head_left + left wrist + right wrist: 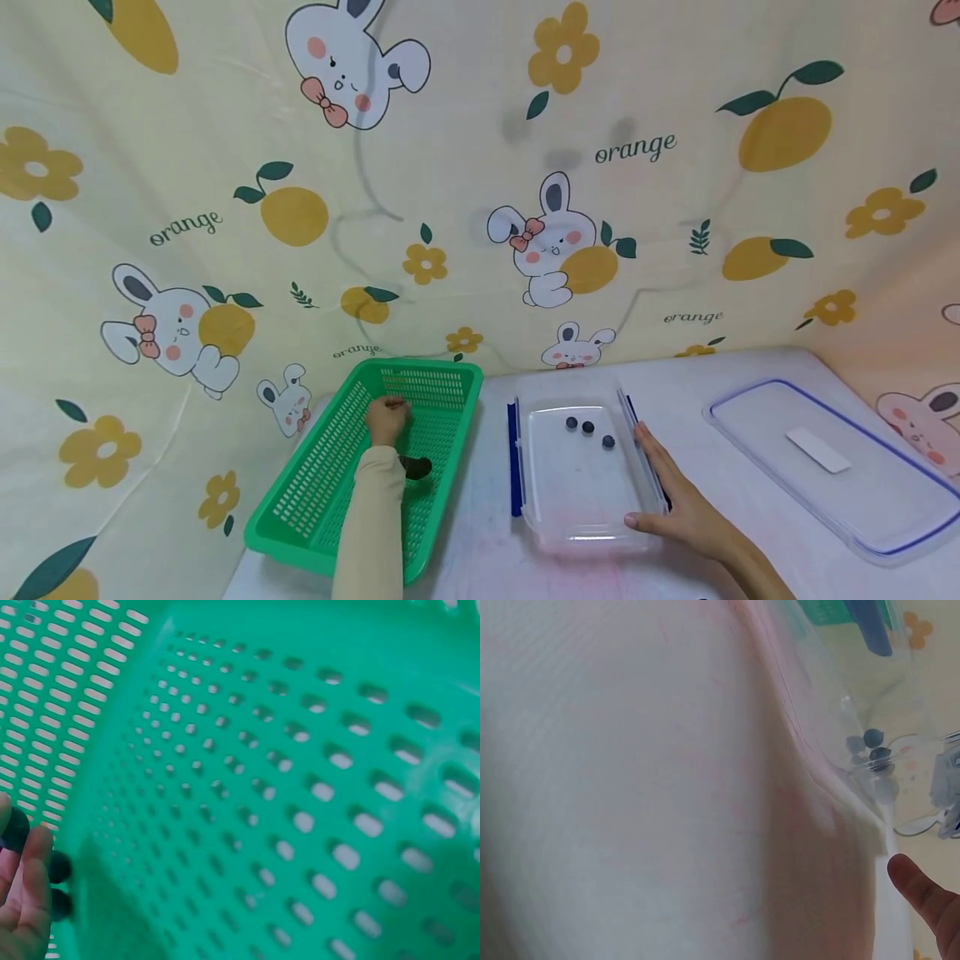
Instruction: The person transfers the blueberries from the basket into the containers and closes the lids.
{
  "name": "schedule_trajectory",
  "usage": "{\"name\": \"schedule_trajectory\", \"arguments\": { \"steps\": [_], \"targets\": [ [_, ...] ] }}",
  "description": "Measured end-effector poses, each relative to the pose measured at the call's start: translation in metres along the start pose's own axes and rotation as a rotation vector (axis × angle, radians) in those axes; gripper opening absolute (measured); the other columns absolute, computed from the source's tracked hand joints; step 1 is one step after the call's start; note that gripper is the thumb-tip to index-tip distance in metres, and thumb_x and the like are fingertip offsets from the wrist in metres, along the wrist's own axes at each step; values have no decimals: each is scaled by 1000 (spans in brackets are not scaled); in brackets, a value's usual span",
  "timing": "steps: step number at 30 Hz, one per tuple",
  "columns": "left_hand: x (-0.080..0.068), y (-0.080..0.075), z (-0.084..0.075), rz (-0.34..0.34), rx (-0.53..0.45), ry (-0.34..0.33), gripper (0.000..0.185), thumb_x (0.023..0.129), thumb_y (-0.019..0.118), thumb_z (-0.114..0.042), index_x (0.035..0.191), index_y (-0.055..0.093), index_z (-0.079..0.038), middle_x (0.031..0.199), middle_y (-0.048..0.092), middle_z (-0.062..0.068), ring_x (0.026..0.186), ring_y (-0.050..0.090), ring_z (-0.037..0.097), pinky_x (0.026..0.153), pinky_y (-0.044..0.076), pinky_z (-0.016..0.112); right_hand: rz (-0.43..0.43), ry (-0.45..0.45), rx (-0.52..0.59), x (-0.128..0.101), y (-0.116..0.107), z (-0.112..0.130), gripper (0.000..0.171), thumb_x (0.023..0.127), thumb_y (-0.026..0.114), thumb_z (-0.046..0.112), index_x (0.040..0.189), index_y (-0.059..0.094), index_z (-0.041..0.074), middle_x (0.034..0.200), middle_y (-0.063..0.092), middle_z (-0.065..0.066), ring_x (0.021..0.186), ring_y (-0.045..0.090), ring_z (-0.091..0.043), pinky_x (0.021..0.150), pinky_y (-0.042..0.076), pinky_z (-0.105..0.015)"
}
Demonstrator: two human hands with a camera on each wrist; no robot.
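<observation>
My left hand (386, 422) reaches into the far part of a green basket (300, 481). In the left wrist view its thumb and fingers pinch a small dark blue ball (15, 829), which looks like a blueberry. Two more dark balls (60, 866) show just beyond the fingers. Beside the sleeve, a dark rounded object (417, 468) is visible in the basket; its kind is unclear. My right hand (686, 504) rests against the right side of a clear plastic container (570, 492), fingers extended and thumb at its near corner. Three blueberries (588, 427) lie inside.
At the right lies a clear lid (757, 425) with a blue seal and a white label. Blue-edged side flaps (515, 458) stand out from the container. A patterned cloth (465, 167) hangs behind the white-covered table (487, 500).
</observation>
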State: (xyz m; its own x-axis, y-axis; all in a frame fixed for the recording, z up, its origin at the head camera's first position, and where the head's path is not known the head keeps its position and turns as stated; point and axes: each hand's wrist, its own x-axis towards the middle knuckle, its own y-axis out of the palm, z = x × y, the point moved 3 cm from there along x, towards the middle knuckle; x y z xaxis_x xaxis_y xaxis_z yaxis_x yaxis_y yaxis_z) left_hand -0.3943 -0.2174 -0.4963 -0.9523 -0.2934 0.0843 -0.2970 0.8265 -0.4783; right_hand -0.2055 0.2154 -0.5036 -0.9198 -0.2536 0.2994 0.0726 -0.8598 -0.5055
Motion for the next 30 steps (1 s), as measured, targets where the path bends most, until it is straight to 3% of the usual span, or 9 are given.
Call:
{"name": "schedule_trajectory", "arguments": {
  "steps": [15,24,30],
  "targets": [
    [-3,-23,-38,30,-85,39,30,94,64,-12,119,63,4,112,62,20,102,58,34,82,49,46,7,26,14,1,0,0,110,76,78,20,157,5,19,160,-3,-18,136,5,-56,88,14,-83],
    [-11,-33,-64,73,-147,86,29,92,67,-14,116,63,1,113,63,19,104,58,31,85,48,44,10,46,12,0,1,1,110,77,78,21,157,4,21,160,-3,-18,137,5,-57,88,14,-83],
    [-18,-36,-82,126,-151,98,37,93,67,-18,124,60,1,116,62,17,105,59,30,88,48,43,23,84,-2,1,1,1,109,78,77,24,157,2,24,160,-5,-18,136,5,-58,87,14,-83]
  ]
}}
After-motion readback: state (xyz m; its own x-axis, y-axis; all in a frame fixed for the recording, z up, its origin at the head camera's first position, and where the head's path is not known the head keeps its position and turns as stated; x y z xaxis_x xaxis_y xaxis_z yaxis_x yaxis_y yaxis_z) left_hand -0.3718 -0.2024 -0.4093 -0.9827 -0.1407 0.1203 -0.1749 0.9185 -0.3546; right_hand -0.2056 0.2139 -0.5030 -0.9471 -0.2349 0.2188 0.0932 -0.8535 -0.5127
